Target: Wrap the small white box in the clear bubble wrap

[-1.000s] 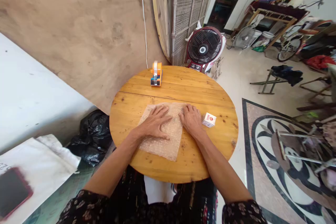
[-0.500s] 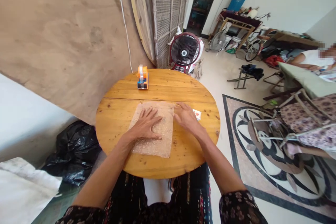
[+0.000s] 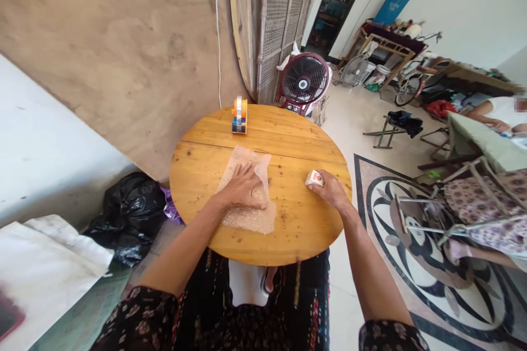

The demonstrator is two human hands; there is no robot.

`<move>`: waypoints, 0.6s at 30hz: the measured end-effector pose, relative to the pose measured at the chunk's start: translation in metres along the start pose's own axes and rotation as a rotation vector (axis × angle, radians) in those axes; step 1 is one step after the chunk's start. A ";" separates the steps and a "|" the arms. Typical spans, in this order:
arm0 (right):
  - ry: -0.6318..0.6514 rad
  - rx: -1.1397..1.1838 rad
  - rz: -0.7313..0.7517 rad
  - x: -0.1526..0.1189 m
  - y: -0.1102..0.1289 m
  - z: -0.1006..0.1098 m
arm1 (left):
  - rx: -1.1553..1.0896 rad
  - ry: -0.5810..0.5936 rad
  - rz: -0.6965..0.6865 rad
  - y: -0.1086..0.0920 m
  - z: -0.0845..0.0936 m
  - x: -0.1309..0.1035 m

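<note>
A sheet of clear bubble wrap point(image 3: 251, 222) lies flat on the round wooden table point(image 3: 296, 236). On top of it rests my left hand point(image 3: 242, 186), palm down with the fingers spread. Toward the table's right edge, my right hand point(image 3: 331, 189) has its fingers closed around a small white box point(image 3: 315, 177) with red print. Part of the box is hidden by the fingers. An orange and blue tape dispenser point(image 3: 239, 116) with a roll of clear tape stands near the far edge.
Beyond the table stands a dark red fan point(image 3: 303, 82). Black plastic bags point(image 3: 127, 211) and a white sack point(image 3: 49, 252) lie at the left. On the right are a folding stool point(image 3: 387, 129), a chair with patterned cloth point(image 3: 473, 192) and a seated person point(image 3: 500, 112) at another table.
My right hand has left the bubble wrap's edge, moved right and taken hold of the small white box. My left hand stays on the wrap. The view has shifted.
</note>
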State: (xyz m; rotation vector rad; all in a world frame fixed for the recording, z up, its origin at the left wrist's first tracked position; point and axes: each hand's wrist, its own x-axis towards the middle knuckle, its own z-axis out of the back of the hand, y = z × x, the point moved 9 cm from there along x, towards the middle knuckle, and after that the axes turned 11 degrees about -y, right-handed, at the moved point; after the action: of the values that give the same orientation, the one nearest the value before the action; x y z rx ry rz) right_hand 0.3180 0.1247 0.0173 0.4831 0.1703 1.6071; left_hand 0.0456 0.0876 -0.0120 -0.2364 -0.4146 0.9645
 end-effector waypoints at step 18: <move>0.786 1.241 0.057 -0.070 0.236 -0.063 | 0.034 -0.031 0.041 0.015 -0.013 0.003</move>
State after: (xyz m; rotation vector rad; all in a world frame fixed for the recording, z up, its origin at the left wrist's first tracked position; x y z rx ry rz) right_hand 0.0783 0.0431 0.0393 0.7391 1.8120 1.5168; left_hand 0.0416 0.0979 -0.0285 -0.1994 -0.4229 1.0154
